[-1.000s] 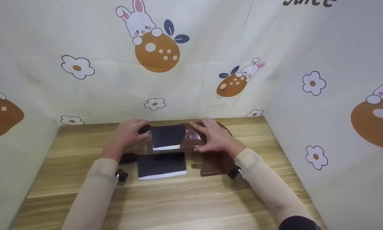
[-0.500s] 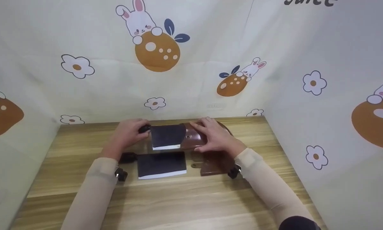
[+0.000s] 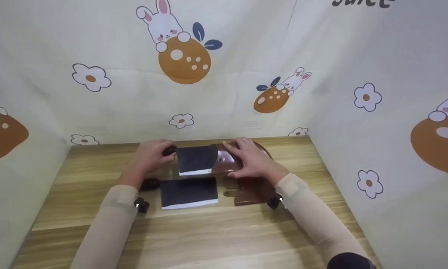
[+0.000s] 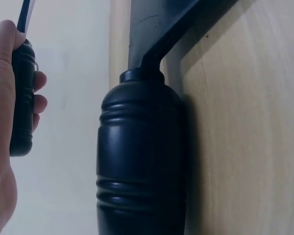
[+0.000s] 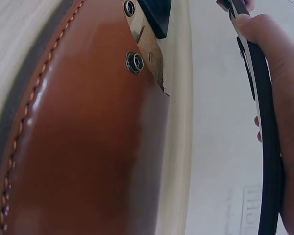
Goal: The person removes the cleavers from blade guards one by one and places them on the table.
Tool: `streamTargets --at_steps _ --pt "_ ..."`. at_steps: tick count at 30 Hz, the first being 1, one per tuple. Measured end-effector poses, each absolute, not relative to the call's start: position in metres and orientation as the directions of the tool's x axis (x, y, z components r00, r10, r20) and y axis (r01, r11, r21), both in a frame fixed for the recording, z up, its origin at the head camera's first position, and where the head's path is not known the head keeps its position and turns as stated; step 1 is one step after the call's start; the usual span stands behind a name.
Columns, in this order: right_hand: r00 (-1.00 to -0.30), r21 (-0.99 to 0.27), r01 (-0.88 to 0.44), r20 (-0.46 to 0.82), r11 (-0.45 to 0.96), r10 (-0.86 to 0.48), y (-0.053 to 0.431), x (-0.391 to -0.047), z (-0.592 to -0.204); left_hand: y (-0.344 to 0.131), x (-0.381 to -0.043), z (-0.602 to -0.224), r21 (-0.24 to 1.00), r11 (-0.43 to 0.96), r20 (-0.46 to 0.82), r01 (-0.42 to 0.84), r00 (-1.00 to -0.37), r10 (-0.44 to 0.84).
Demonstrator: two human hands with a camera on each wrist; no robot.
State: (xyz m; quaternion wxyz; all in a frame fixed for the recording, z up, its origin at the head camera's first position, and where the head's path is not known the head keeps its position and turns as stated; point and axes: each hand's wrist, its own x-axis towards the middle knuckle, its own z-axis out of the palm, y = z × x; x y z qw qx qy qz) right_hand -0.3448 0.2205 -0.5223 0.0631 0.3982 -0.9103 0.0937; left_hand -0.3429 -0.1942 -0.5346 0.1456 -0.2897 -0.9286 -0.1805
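My left hand point(image 3: 153, 157) grips the black ridged handle point(image 4: 23, 98) of a cleaver point(image 3: 196, 158), whose blade is dark with a bright lower edge. The front part of that blade is hidden inside a brown leather sheath point(image 3: 224, 160). Spread over the sheath, my right hand point(image 3: 252, 160) holds it with the thumb on the near side; fingertips show beyond it in the right wrist view. Nearer to me lies a second cleaver point(image 3: 189, 192) with a black handle point(image 4: 139, 161). To its right, a second brown sheath point(image 5: 83, 127) with stitching and a metal snap lies partly under my right wrist.
The wood-grain table point(image 3: 209, 239) meets a pale printed cloth point(image 3: 224, 93) with rabbits and flowers at its back edge. The same cloth rises along the left and right sides. The held cleaver is close to the back edge.
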Motion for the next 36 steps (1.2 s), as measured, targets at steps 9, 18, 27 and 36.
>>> streamTargets --at_steps 9,18,27,36 --pt "-0.675 -0.114 -0.737 0.176 0.666 -0.716 0.222 -0.345 -0.519 -0.195 -0.343 -0.533 0.268 0.766 0.363 0.585 -0.797 0.482" --pt "-0.666 -0.125 -0.745 0.177 0.655 -0.724 0.226 -0.345 -0.523 -0.197 -0.343 -0.535 0.278 0.76 0.351 0.587 -0.799 0.489" --pt "-0.669 -0.122 -0.742 0.189 0.659 -0.719 0.229 -0.344 -0.522 -0.199 -0.341 -0.536 0.273 0.756 0.378 0.595 -0.789 0.484" --pt "-0.654 -0.126 -0.755 0.202 0.643 -0.729 0.234 -0.344 -0.522 -0.203 -0.342 -0.535 0.271 0.755 0.362 0.598 -0.79 0.495"
